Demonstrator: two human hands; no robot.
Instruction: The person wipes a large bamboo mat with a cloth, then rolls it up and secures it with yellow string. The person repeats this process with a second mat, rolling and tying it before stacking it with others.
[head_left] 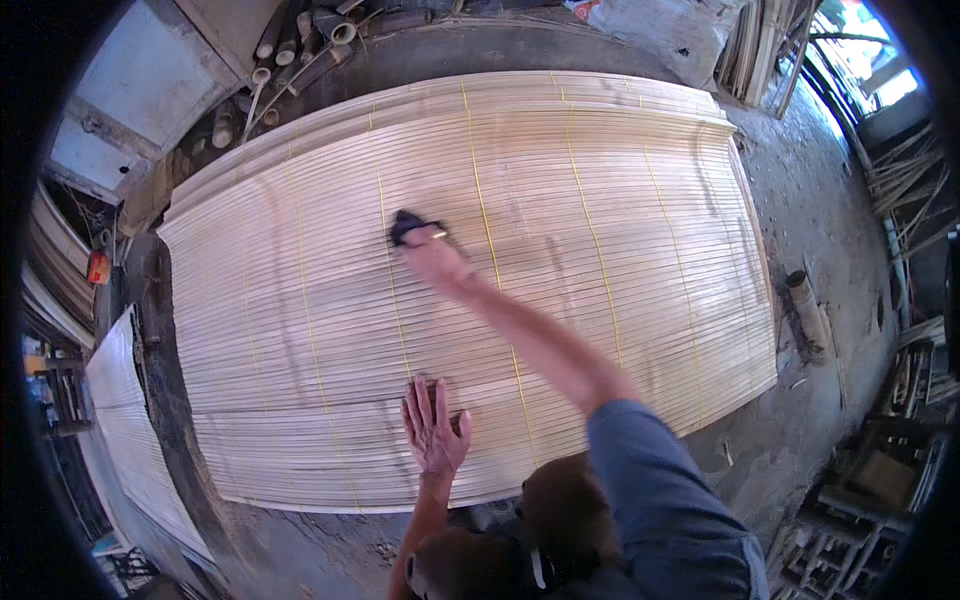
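A large pale mat of thin bamboo slats (640, 230) lies spread on the floor, with yellow cords running across its slats. Out over its middle, my right hand (440, 265) is closed around a small black object (408, 226), which looks like a dark pad or bunched cloth held against the slats. Motion blurs that hand, and the object's exact kind cannot be made out. My left hand (434, 430) rests flat on the near part of the mat, fingers spread and holding nothing. Both my knees show at the near edge.
Cut bamboo poles (285, 50) lie beyond the far left corner, near pale panels (150, 70). A whitish sack (660, 40) sits at the back. Bamboo pieces (805, 305) lie on the floor to the right; another slatted mat (135, 420) is at the left.
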